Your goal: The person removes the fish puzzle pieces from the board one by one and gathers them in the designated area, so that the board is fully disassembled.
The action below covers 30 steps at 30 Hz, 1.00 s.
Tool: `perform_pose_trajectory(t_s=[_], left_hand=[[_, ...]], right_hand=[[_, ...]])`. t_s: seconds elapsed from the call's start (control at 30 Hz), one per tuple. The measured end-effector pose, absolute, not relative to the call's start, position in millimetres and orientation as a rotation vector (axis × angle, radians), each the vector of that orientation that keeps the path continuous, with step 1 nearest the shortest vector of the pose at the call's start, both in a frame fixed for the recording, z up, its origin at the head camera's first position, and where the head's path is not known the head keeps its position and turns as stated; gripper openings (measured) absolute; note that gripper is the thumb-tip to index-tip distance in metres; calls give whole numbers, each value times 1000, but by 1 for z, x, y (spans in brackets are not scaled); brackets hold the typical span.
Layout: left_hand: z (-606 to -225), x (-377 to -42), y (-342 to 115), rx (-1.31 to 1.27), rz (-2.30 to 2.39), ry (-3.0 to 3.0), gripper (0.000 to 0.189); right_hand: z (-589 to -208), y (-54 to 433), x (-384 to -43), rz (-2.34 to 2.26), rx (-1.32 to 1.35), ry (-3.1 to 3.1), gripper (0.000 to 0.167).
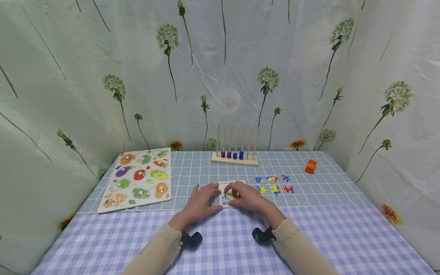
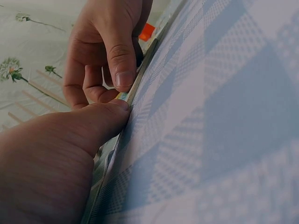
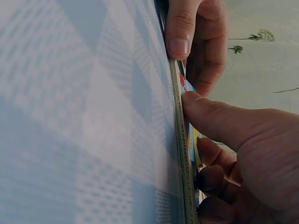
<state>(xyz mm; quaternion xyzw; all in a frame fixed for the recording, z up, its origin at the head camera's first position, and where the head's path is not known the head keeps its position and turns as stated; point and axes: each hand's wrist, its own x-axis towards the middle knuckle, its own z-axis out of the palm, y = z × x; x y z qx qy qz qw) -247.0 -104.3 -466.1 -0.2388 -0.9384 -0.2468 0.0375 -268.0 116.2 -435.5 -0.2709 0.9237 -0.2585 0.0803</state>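
A small wooden puzzle board (image 1: 225, 183) lies on the table in front of me, with colourful printed pieces inside its pale rim. At its left side my left hand (image 1: 203, 200) holds the edge between thumb and fingers. My right hand (image 1: 248, 195) arches over the board from the right, fingers bent. Its thumb and fingertips pinch a yellow-and-blue puzzle piece (image 3: 194, 145) at the board's surface, partly hidden by the fingers. Several loose jigsaw pieces (image 1: 275, 188) lie in two rows just right of the right hand.
A large vegetable peg puzzle (image 1: 150, 183) lies at the left. Behind the hands stands a wooden bead rack (image 1: 235, 161) with upright rods and purple and blue beads. An orange block-like object (image 1: 311, 166) sits at the far right. A flowered curtain surrounds the table.
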Motion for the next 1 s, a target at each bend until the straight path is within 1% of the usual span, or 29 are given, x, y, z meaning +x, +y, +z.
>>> perform_pose_trajectory(t_s=[0.47, 1.0], left_hand=[[-467, -248, -105, -728, -768, -2886, 48], [-468, -248, -105, -731, -776, -2878, 47]], right_hand=[[-435, 115, -267, -778, -813, 2770, 32], [-433, 115, -266, -903, -818, 2711, 31]])
